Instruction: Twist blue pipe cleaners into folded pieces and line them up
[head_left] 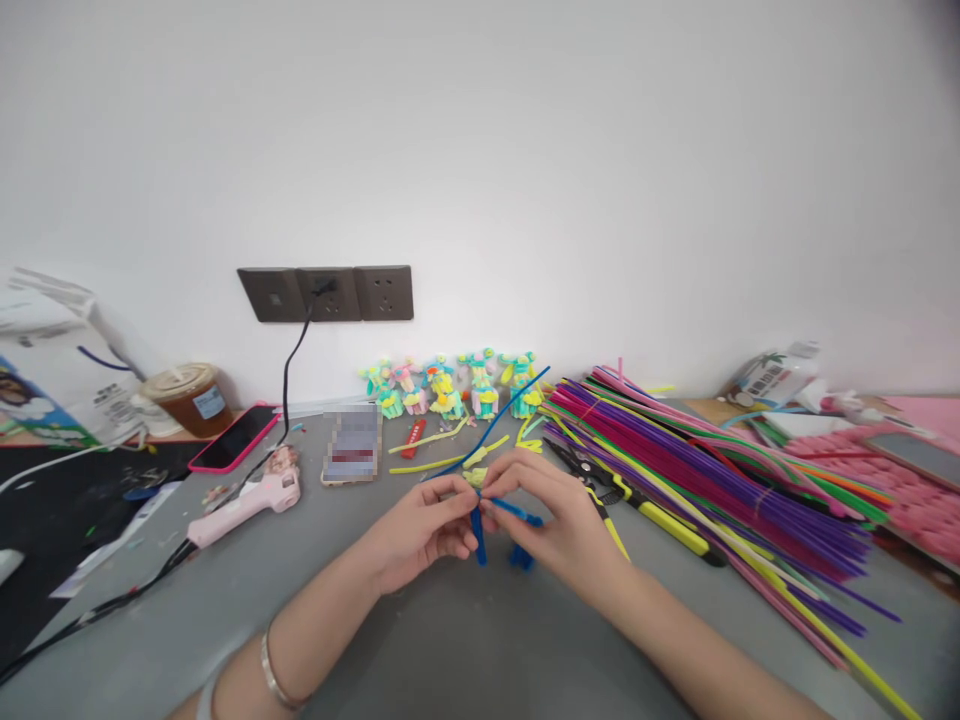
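Note:
Both hands meet near the middle of the grey table, fingertips almost touching. My left hand (431, 530) pinches a blue pipe cleaner (504, 412), whose long free end slants up to the right. Opposite it, my right hand (551, 510) grips the same blue piece between thumb and forefinger. Bent blue sections (481, 540) hang below the fingers, and more blue shows under the right hand. The exact joint between the fingertips is hidden. Just behind the hands lie a small pale yellow piece (474, 477) and loose yellow pipe cleaners (427, 465).
Several colourful pipe-cleaner figures (442, 390) stand along the wall. Pliers with yellow handles (667, 525) and a large bundle of pipe cleaners (720, 490) lie right. A pink glue gun (251, 505), its cord, phones (236, 438) and a drink cup (184, 400) are left.

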